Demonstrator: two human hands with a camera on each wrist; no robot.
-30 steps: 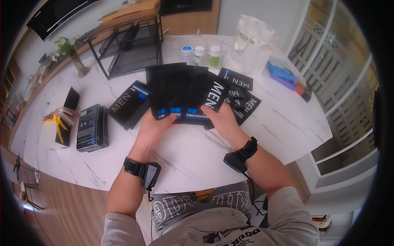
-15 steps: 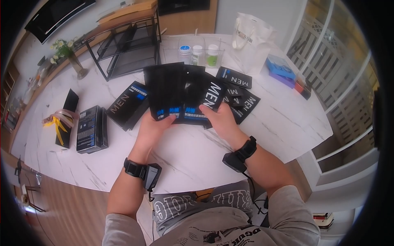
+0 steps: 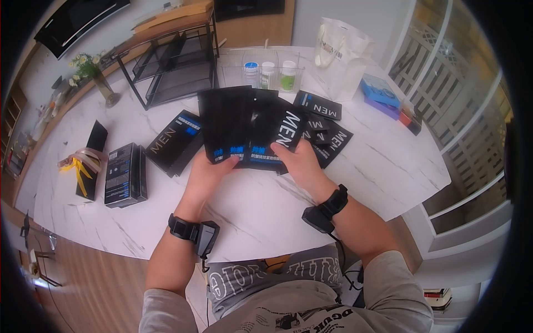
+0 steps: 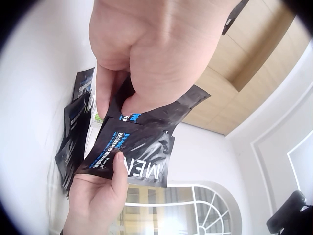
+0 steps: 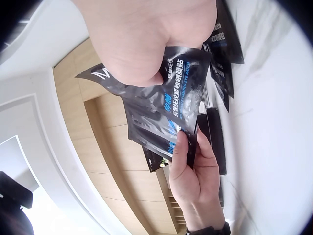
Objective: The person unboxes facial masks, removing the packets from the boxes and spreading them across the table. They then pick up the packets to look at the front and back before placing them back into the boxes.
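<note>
Several flat black eye patch sachets point(image 3: 227, 119) are spread in an overlapping fan above the table, with blue print along their lower edges. My left hand point(image 3: 206, 171) grips the fan's lower left corner, thumb across the front. At the lower right, my right hand point(image 3: 304, 166) pinches the sachet point(image 3: 290, 125) marked MEN in white. The left wrist view shows my right thumb lying on this sachet point(image 4: 146, 152). In the right wrist view, my left hand point(image 5: 193, 178) holds the other end of the fan, its fingers behind and thumb in front.
More MEN sachets point(image 3: 333, 141) lie piled behind the right hand. Left of the fan are a black MEN box point(image 3: 169, 144), black cartons point(image 3: 125, 175) and a ribboned box point(image 3: 91, 161). Bottles in a clear organizer point(image 3: 236, 75), a mesh rack point(image 3: 180, 77) and a white bag point(image 3: 341, 61) stand behind.
The sachets in the middle of the fan have shifted slightly, and a shine shows on one. Both hands keep their grip in nearly the same place.
</note>
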